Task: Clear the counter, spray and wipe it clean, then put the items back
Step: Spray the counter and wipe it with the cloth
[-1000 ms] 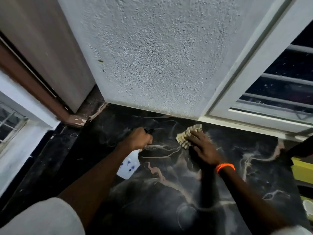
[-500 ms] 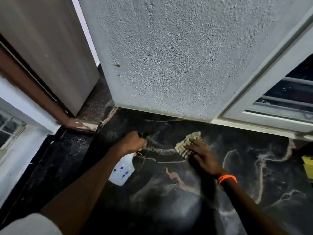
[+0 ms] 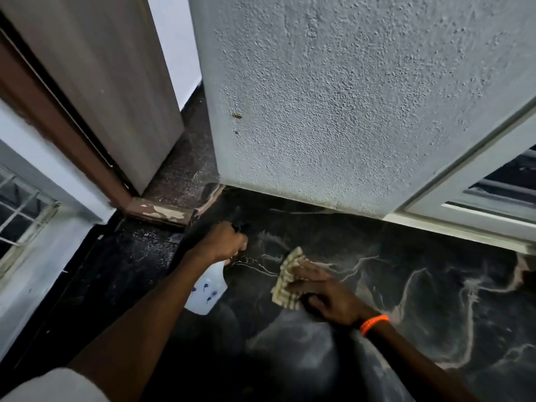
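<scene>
**Ada:** Counter first: it is dark, veined stone, running along the foot of the textured wall, and the patch being worked on sits close to that wall, near the corner by the chipped brown trim.

**Ben:** Where is the cloth?

**Ada:** The ribbed, tan cloth lies flat on the stone. The right hand presses on it with fingers spread almost straight, so the cloth is pinned under them rather than bunched in a fist.

**Ben:** And the other hand?

**Ada:** The left hand is curled tight around the neck of the spray bottle, just beside the cloth. The black nozzle pokes out past the knuckles toward the wall; the pale body hangs below the fist. Whether a finger is on the trigger cannot be told.

**Ben:** So what makes this step go well?

**Ada:** Probably 3 things. Keep the palm flat so the whole cloth bears on the stone. Overlap the strokes and carry them right into the seam under the wall, where grime likely gathers. Aim any spray low at the stone ahead of the cloth, not at the wall.

**Ben:** Any risk?

**Ada:** The gritty strip left of the corner could be missed.
</scene>
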